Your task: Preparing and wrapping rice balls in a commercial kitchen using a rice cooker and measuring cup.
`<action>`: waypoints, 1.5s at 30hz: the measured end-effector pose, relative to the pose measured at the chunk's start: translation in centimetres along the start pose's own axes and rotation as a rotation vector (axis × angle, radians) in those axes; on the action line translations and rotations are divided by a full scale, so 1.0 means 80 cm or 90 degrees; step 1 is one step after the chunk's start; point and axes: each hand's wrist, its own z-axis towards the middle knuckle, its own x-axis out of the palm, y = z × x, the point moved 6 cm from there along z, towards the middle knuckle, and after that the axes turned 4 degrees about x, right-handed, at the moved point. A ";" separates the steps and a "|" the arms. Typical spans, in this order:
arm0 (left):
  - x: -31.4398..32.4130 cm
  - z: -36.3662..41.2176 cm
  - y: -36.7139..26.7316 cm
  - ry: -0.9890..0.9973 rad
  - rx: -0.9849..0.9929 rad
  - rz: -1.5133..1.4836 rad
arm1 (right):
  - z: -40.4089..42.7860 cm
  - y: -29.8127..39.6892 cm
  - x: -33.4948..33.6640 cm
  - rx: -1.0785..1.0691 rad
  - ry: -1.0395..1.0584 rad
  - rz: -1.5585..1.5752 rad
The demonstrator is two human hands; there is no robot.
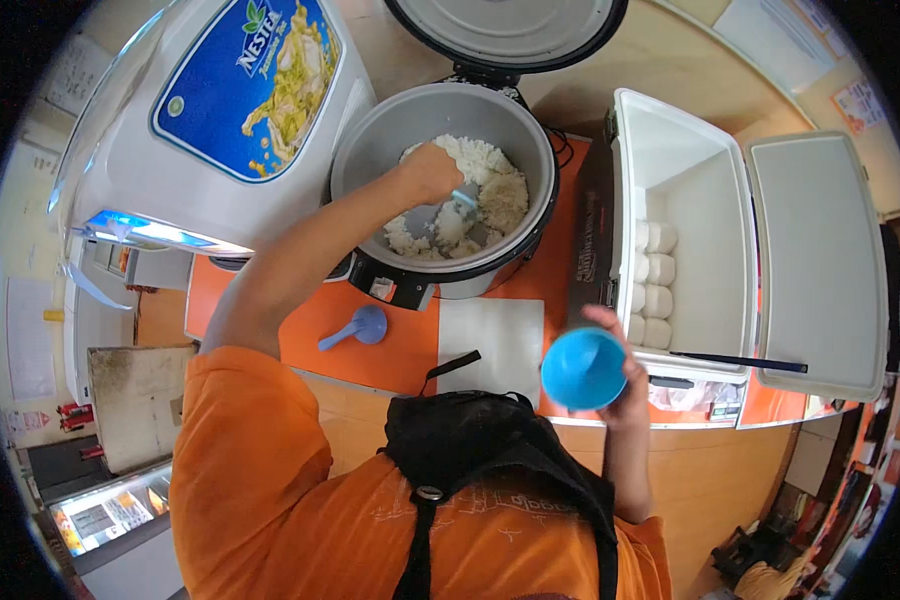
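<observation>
My left hand (431,174) is inside a large rice cooker (352,142), closed around a light-blue utensil (463,199), mostly hidden by the fingers. White cooked rice (474,156) lies around it in clumps, with a browner mound (503,202) on the right side of the pot. To the right, above the counter's front edge, my right hand (624,375) grips a blue plastic bowl (583,369) from its far side. The bowl's round face is towards the camera. A blue scoop (364,325) rests on the orange counter between the hands, apart from both.
The cooker's raised lid (510,26) stands behind the pot. A Nestea drink dispenser (195,127) is at the left. To the right, an open white cooler box (712,225) holds several white wrapped portions (658,300). A white sheet (495,341) lies on the orange counter (412,345).
</observation>
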 end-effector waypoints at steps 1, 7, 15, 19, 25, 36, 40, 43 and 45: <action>-0.030 -0.021 0.005 -0.041 -0.101 -0.029 | 0.011 0.027 0.003 -0.063 -0.028 -0.048; -0.089 -0.212 0.004 -0.189 -0.503 -0.309 | 0.136 0.150 0.086 -0.192 0.026 -0.502; -0.012 -0.229 -0.121 -0.660 -0.704 -0.488 | 0.441 0.086 0.100 -0.279 0.079 -1.216; 0.001 -0.221 -0.141 -0.788 -0.637 -0.499 | 0.527 -0.007 0.100 -0.444 0.164 -1.570; 0.013 -0.217 -0.145 -0.847 -0.626 -0.401 | 0.582 -0.068 0.052 -0.439 0.085 -1.616; 0.027 -0.221 -0.149 -0.846 -0.636 -0.456 | 0.560 -0.081 0.062 -0.138 0.362 -1.500; 0.022 -0.222 -0.143 -0.894 -0.629 -0.444 | 0.505 -0.128 0.044 -0.023 0.496 -1.324; 0.020 -0.225 -0.144 -0.908 -0.619 -0.449 | 0.451 -0.147 0.059 0.001 0.568 -1.266; 0.023 -0.224 -0.144 -0.895 -0.615 -0.453 | 0.446 -0.139 0.074 0.164 0.532 -1.238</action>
